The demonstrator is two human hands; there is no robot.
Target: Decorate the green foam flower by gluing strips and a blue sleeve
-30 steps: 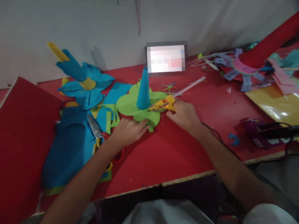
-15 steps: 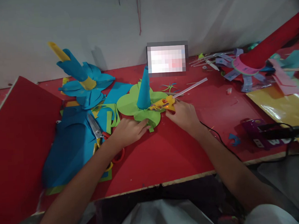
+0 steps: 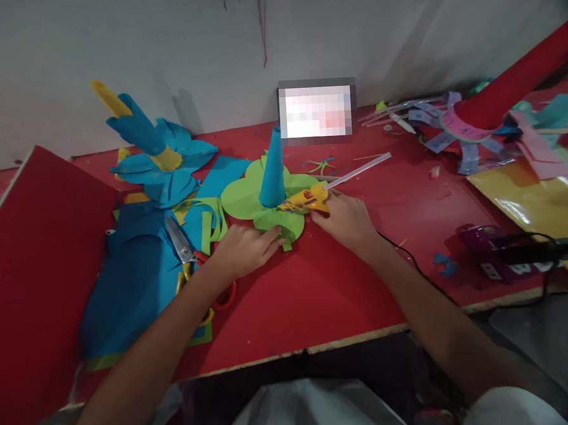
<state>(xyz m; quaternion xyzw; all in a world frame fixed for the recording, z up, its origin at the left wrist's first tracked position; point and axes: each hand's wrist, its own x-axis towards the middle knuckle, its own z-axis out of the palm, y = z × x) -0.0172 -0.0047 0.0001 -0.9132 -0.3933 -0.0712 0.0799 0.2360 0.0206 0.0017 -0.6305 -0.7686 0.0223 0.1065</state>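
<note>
A gluing step appears to be in hand: the yellow glue gun (image 3: 309, 198) is held in the closed grip of the right hand (image 3: 348, 218), and its nozzle is aimed at the right side of the foot of a blue cone (image 3: 271, 175). Whether paper is touched by the tip cannot be told. The cone is stood upright at the middle of a green paper flower (image 3: 238, 199), which is laid flat on the red tabletop (image 3: 307, 300), between the hands. The left hand (image 3: 248, 249) is half open, its fingers loosely bent over the near petal — whether the edge is pinched or only pressed cannot be made out.

For the next move, a steady flower and an upright cone seem called for, with the nozzle guided along the seam and fingers kept clear of heat.

The petals are broad, rounded and matt; the cone is rolled smooth and narrowed towards its top. A rigid, translucent glue stick (image 3: 360, 170) is seated in the back of the gun. On the left, thin curled green offcuts (image 3: 209, 232) are strewn near metal-bladed scissors (image 3: 178, 240), and on the far left a blue paper flower (image 3: 202, 153) is fitted with a leaning, rolled tube.
</note>
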